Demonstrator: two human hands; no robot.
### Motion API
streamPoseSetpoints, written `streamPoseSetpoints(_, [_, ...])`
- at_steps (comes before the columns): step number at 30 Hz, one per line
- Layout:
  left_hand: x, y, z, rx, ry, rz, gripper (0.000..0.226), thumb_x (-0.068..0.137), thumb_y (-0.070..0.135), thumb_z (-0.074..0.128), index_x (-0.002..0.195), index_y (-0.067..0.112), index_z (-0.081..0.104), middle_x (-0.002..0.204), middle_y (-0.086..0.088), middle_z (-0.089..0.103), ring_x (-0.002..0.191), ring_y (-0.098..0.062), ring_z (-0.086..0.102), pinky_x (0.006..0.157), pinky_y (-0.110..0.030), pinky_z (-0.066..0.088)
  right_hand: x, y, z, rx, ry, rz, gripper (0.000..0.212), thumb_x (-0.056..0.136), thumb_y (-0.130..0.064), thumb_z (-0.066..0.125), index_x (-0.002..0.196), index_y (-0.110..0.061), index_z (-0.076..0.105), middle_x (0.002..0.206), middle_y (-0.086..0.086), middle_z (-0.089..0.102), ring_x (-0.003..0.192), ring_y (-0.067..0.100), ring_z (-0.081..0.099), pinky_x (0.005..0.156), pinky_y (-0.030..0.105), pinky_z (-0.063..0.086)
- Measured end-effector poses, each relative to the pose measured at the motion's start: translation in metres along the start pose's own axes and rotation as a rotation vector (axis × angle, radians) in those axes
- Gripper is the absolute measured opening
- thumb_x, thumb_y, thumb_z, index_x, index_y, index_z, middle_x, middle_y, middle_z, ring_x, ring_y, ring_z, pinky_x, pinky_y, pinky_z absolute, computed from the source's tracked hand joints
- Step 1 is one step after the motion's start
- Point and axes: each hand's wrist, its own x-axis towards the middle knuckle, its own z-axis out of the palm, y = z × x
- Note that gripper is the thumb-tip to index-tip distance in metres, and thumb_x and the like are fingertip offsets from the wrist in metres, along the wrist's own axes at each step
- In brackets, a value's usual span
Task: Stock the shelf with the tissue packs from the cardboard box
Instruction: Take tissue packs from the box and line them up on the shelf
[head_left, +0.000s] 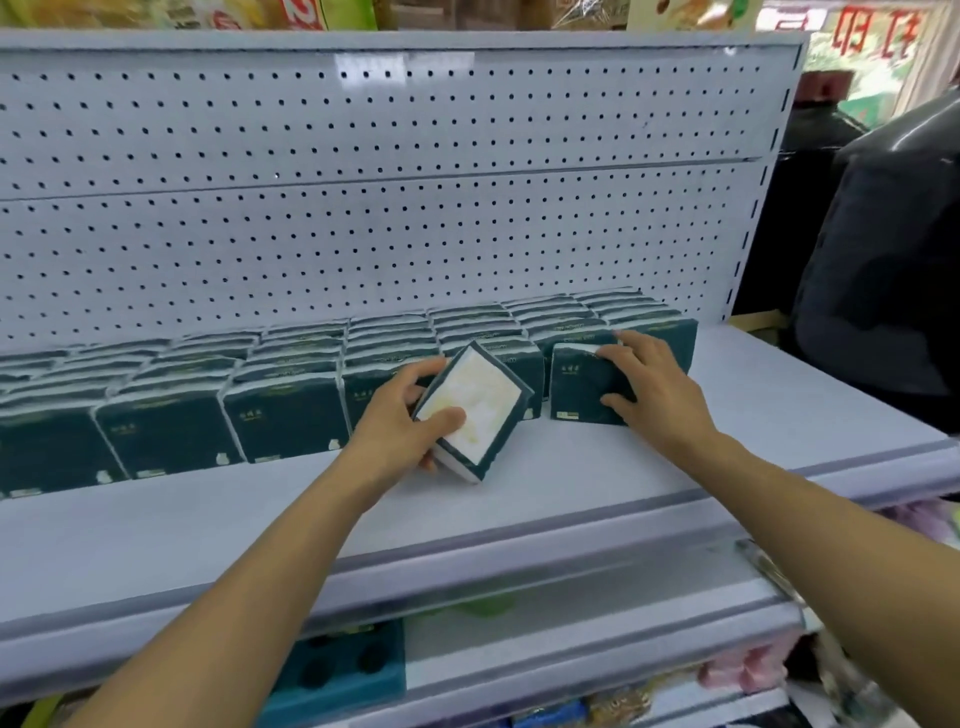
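Shelf (779, 405) bare in front & right of pack rows (291, 374); pegboard (415, 208) blocks behind, open above packs.

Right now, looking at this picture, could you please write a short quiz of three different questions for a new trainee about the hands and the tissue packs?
1. True or false: the left hand holds a tilted dark green tissue pack with a white face in front of the row.
2. Multiple choice: the right hand rests on
A. the white perforated back panel
B. an upright dark green tissue pack at the right end of the front row
C. the pale grey metal shelf edge
3. Fill in: the stocked packs stand in rows against the ____ panel.

Key: 1 true; 2 B; 3 back (perforated).
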Motion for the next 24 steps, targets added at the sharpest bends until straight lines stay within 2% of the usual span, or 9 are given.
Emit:
streamPoseSetpoints(5, [-0.001,0.004,0.009,-0.057,0.038,-0.043,0.043,0.092,0.015,0.067,0.129,0.031,0.054,0.114,0.0,0.066,0.077,-0.018,0.066,0.053,-0.027,0.054,0.019,0.009,0.01,0.034,-0.009,-0.173,0.057,0.076,-0.01,0.08,0.128,-0.008,0.057,0.14,0.011,0.049,0.128,0.032,0.046,0.101,0.048,0.043])
streamPoseSetpoints(8, [-0.004,0.008,0.013,-0.105,0.059,-0.051,0.039,0.09,0.015,0.069,0.126,0.027,0.058,0.109,0.001,0.069,0.073,-0.014,0.067,0.055,-0.028,0.055,0.026,0.013,0.012,0.011,0.021,-0.222,0.06,0.071,-0.01,0.083,0.125,-0.007,0.059,0.136,0.013,0.053,0.122,0.036,0.052,0.103,0.048,0.04])
streamPoseSetpoints(12, [-0.009,0.012,0.02,-0.138,0.081,-0.067,0.034,0.09,0.017,0.069,0.122,0.025,0.062,0.104,-0.003,0.07,0.067,-0.014,0.063,0.055,-0.027,0.053,0.02,0.014,0.009,-0.017,0.082,-0.26,0.075,0.072,-0.023,0.083,0.137,-0.015,0.046,0.145,0.01,0.042,0.132,0.03,0.039,0.111,0.051,0.032])
streamPoseSetpoints(16, [-0.01,0.024,0.036,-0.258,0.081,-0.12,0.026,0.093,0.015,0.065,0.118,0.022,0.065,0.091,-0.004,0.069,0.061,-0.016,0.056,0.05,-0.025,0.049,0.007,0.004,-0.009,0.097,0.103,-0.478,0.089,0.073,-0.031,0.082,0.145,-0.019,0.032,0.152,0.008,0.034,0.137,0.028,0.035,0.111,0.043,0.033])
streamPoseSetpoints(18, [-0.01,0.031,0.048,-0.334,0.036,-0.17,0.025,0.094,0.016,0.063,0.119,0.018,0.065,0.086,-0.005,0.069,0.058,-0.015,0.054,0.047,-0.023,0.047,-0.001,-0.004,-0.018,0.156,0.084,-0.596,0.081,0.076,-0.032,0.079,0.144,-0.02,0.036,0.153,0.005,0.034,0.138,0.025,0.036,0.108,0.038,0.035])
streamPoseSetpoints(20, [-0.011,0.038,0.058,-0.388,-0.008,-0.229,0.026,0.096,0.021,0.06,0.121,0.014,0.065,0.084,-0.007,0.069,0.058,-0.015,0.054,0.045,-0.022,0.045,-0.006,-0.008,-0.024,0.254,0.097,-0.645,0.061,0.08,-0.026,0.077,0.134,-0.019,0.05,0.147,0.002,0.042,0.133,0.023,0.042,0.102,0.035,0.041])
streamPoseSetpoints(22, [-0.014,0.043,0.067,-0.436,-0.009,-0.272,0.033,0.1,0.035,0.051,0.122,0.013,0.064,0.09,-0.008,0.07,0.064,-0.019,0.062,0.042,-0.023,0.045,-0.009,-0.008,-0.032,0.412,0.036,-0.53,0.04,0.083,-0.02,0.073,0.121,-0.021,0.06,0.131,-0.004,0.056,0.119,0.016,0.053,0.092,0.033,0.048])
streamPoseSetpoints(24, [-0.017,0.045,0.071,-0.472,0.034,-0.3,0.052,0.1,0.054,0.037,0.119,0.014,0.064,0.103,-0.008,0.073,0.071,-0.026,0.069,0.042,-0.025,0.044,-0.012,-0.01,-0.049,0.639,-0.133,-0.295,0.025,0.087,-0.022,0.07,0.112,-0.023,0.063,0.105,-0.011,0.064,0.096,0.009,0.058,0.08,0.029,0.049])
